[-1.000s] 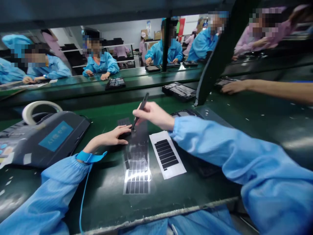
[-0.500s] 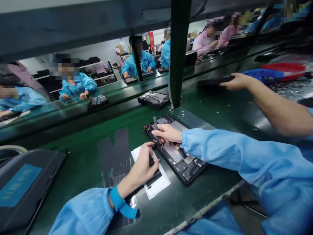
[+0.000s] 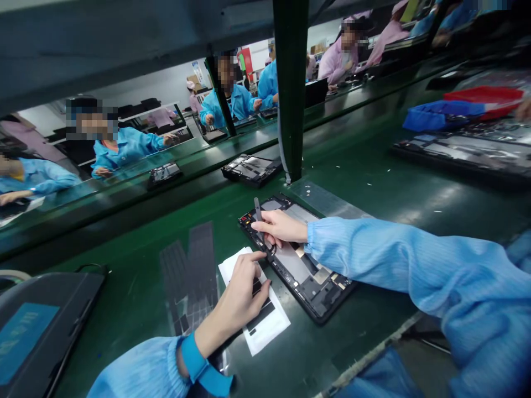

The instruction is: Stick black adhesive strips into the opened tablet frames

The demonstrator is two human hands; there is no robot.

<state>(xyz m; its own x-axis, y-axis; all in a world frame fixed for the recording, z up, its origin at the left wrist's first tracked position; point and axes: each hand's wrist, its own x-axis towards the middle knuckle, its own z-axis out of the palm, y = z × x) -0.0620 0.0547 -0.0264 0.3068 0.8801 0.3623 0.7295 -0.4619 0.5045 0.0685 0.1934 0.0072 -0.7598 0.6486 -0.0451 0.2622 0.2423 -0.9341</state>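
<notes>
An opened tablet [image 3: 298,282] with bare circuit parts lies at a slant on the green bench. My right hand [image 3: 282,226] is closed round grey tweezers [image 3: 258,209], their tips down near the tablet's left edge and partly hidden by my fingers. Beside the tablet, my left hand [image 3: 243,290] hovers over or rests on a white sheet [image 3: 269,326] with black strips; its thumb and forefinger are apart, and the index fingertip is close to the tablet's edge. Left of the sheet lie dark strips on clear film [image 3: 201,249].
A green post [image 3: 292,94] rises behind the tablet. Another opened tablet [image 3: 452,155] lies at right, near blue [image 3: 443,115] and red [image 3: 483,100] trays. A dark case with a blue label [image 3: 29,337] stands at left. Co-workers sit across the line, where more opened tablets [image 3: 251,168] lie.
At the right, another person's arm has withdrawn, and the dark tablet it held now lies on the bench, face up. My hands keep nearly the same pose; the view has shifted slightly.
</notes>
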